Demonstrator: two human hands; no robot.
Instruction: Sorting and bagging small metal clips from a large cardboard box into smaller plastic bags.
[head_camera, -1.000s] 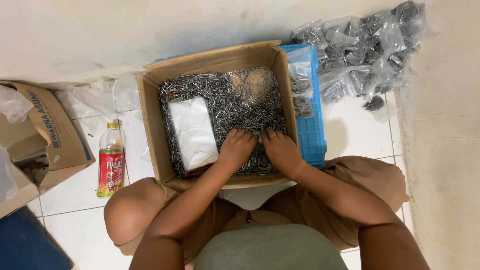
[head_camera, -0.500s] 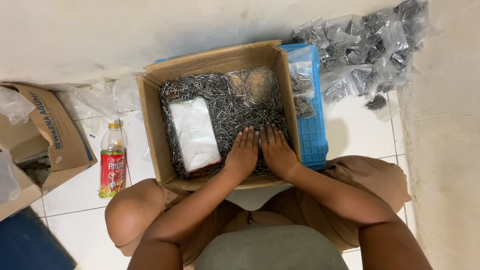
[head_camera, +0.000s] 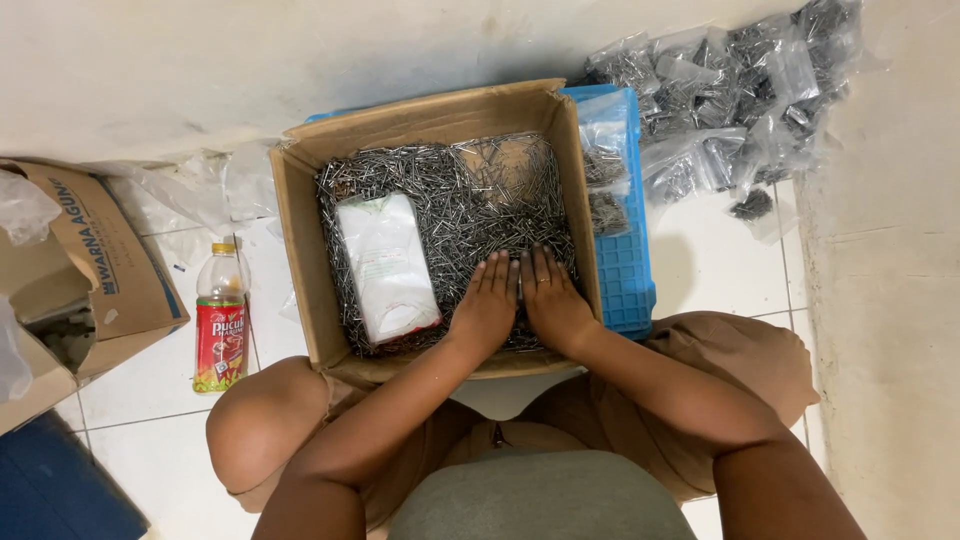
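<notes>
On the floor to the far left sat an opened cardboard carton (head_camera: 95, 270), and beside it a plastic drink bottle (head_camera: 220, 320) with a red label stood on the white tiles. Next came the brown box (head_camera: 300, 250), heaped with loose steel nails (head_camera: 470, 190) and holding a white packet (head_camera: 388, 268) on its left side. A second earlier the person's hands had been bunched in the pile; now the left hand (head_camera: 485, 305) and right hand (head_camera: 552, 300) lay side by side, fingers straightened and spread flat, gripping nothing, pressed onto the nails near the box's near edge. It looked like levelling the heap. Further right sat a blue tray (head_camera: 625, 270), then clear bags of nails (head_camera: 740, 90).
</notes>
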